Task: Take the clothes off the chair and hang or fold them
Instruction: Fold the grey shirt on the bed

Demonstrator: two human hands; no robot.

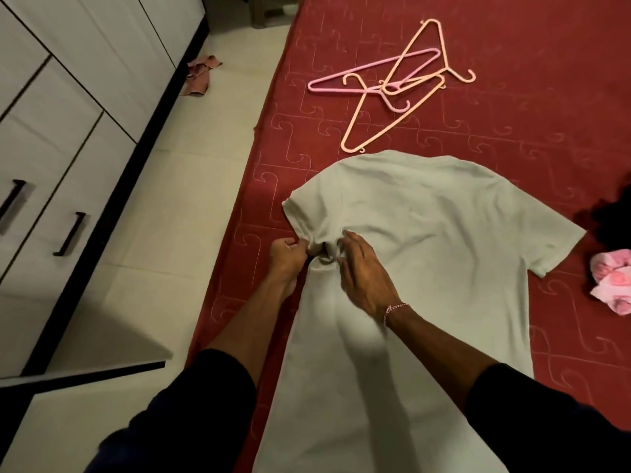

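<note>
Landmark: the pale green T-shirt [426, 233], spread flat on the red bedcover [546, 97], its lower part running off the near edge toward the camera.

Far left of the shirt: white wardrobe [68, 131] with black bar handles, standing on the pale tiled floor [191, 199]. A crumpled reddish cloth [199, 75] lies on the tiles at the wardrobe base, well apart from the shirt.

At the shirt's left sleeve, near the armpit: left hand [286, 256], fingers curled, pinching the bunched fabric at the shirt's edge. Just right of it, right hand [367, 274] lies on top of the shirt, palm down, fingers fairly straight and reaching into the same bunched fold; whether the fingertips pinch fabric cannot be told. A thin bracelet [394, 310] sits on the right wrist. Both forearms emerge from dark sleeves.

Beyond the shirt's collar end: a loose heap of plastic hangers [392, 87], peach and pink, overlapping on the bedcover; the nearest hanger tip lies just beside the shirt's far edge.

Right of the shirt: a dark garment [611, 220] at the frame edge, near the right sleeve. Below it, a crumpled pink cloth [613, 279], apart from the shirt.
</note>
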